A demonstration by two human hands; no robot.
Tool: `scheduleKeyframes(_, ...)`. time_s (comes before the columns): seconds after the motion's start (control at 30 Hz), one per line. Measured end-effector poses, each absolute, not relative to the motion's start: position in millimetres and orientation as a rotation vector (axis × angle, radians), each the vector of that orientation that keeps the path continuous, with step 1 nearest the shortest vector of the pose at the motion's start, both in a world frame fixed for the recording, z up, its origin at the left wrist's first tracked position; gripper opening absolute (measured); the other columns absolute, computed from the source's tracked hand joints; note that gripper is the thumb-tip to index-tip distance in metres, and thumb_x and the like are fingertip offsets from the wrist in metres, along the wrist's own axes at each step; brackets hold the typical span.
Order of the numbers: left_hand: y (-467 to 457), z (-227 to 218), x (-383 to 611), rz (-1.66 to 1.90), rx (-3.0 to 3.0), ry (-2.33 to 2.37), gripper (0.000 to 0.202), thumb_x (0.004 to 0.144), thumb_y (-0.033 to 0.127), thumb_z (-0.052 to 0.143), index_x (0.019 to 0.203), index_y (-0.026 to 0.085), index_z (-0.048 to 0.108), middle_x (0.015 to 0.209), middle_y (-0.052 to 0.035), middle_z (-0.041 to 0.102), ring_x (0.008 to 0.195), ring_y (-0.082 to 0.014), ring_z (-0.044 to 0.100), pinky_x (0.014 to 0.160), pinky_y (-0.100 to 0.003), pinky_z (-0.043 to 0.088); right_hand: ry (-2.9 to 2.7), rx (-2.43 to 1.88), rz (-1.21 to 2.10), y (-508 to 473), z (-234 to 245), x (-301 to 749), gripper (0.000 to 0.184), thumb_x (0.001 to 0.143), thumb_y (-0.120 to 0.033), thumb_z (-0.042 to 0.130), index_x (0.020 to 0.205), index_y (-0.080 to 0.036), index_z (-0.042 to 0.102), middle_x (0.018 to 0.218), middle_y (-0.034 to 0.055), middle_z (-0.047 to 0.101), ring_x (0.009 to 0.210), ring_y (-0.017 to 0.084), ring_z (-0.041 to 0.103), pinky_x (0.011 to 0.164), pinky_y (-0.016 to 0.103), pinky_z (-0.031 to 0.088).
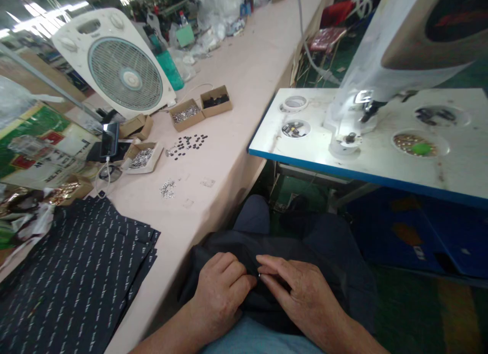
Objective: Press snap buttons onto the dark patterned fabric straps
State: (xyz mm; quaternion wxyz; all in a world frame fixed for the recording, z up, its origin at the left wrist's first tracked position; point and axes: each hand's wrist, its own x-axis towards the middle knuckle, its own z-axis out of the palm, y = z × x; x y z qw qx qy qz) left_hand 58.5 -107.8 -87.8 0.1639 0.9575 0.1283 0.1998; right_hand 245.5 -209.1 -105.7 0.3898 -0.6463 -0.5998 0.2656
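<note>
Dark fabric (pixel 229 242) lies across my lap, under both hands. My left hand (pixel 223 293) is closed on a fold of it, fingers curled inward. Just to the right, my right hand (pixel 305 293) pinches a tiny shiny metal piece (pixel 260 275) between thumb and fingertips, against the cloth. The piece is too small to tell its exact kind. Left of my hands, on the table, lie a small heap of silvery metal bits (pixel 168 188) and a scatter of black discs (pixel 190 144).
A white sewing-type machine (pixel 346 115) stands on a blue-edged worktop (pixel 366 166) at the right. On the pink table (pixel 217 201) are a box fan (pixel 125 74), small cardboard boxes (pixel 186 121) of parts, a phone (pixel 109 140) and a stack of printed dark fabric (pixel 84 262).
</note>
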Motion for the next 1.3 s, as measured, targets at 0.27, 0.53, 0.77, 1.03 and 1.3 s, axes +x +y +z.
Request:
scheduleKeyframes(0.27,-109.1,-91.6,57.5,0.538,2.697,0.404,0.022,0.081,0.003,0.052,0.095,0.016,0.063,0.079,-0.0046,0.06,0.076,-0.02,0.05,0.067,-0.034,0.036,-1.677,-1.623,0.526,-210.5,-109.1,243.9,0.033,0.088,-0.01,0.067,0.117,-0.026,0.068,0.101,-0.0022,0.08,0.076,0.018,0.075,0.071,0.03,0.054)
scheduleKeyframes(0.53,-111.0,-92.4,60.7,0.474,2.586,0.494,0.034,0.065,-0.001,0.051,0.09,0.018,0.062,0.078,-0.0026,0.058,0.075,-0.0189,0.048,0.064,-0.032,0.032,-1.892,-1.583,0.643,-218.4,-91.1,253.4,0.043,0.092,-0.007,0.046,0.13,-0.021,0.062,0.091,0.0021,0.077,0.079,0.019,0.073,0.083,0.037,0.05)
scheduleKeyframes(0.77,-105.1,-87.6,71.0,0.264,2.378,0.667,0.024,0.064,0.0,0.056,0.078,0.019,0.061,0.075,-0.0001,0.056,0.075,-0.0156,0.05,0.064,-0.029,0.031,-1.869,-1.648,0.835,-220.1,-80.5,255.2,0.09,0.068,-0.047,0.085,0.146,-0.019,0.05,0.117,0.0121,0.073,0.104,0.034,0.067,0.096,0.051,0.048)
scheduleKeyframes(1.03,-80.3,-70.7,88.1,-0.117,2.076,0.76,0.008,0.073,0.021,0.076,0.075,0.019,0.069,0.082,0.0023,0.064,0.078,-0.0132,0.058,0.068,-0.024,0.036,-1.712,-1.617,1.024,-199.9,-93.7,258.1,0.062,0.086,-0.006,0.059,0.143,-0.027,0.051,0.126,0.0055,0.071,0.103,0.023,0.068,0.092,0.038,0.051)
scheduleKeyframes(1.3,-60.7,-63.2,88.4,-0.356,1.553,0.651,0.021,0.075,0.033,0.077,0.079,0.014,0.067,0.066,0.0065,0.053,0.063,-0.0093,0.044,0.059,-0.021,0.033,-1.364,-1.522,1.388,-183.6,-73.9,277.1,0.061,0.079,-0.012,0.066,0.138,-0.026,0.057,0.129,0.0022,0.07,0.115,0.022,0.066,0.101,0.034,0.049)
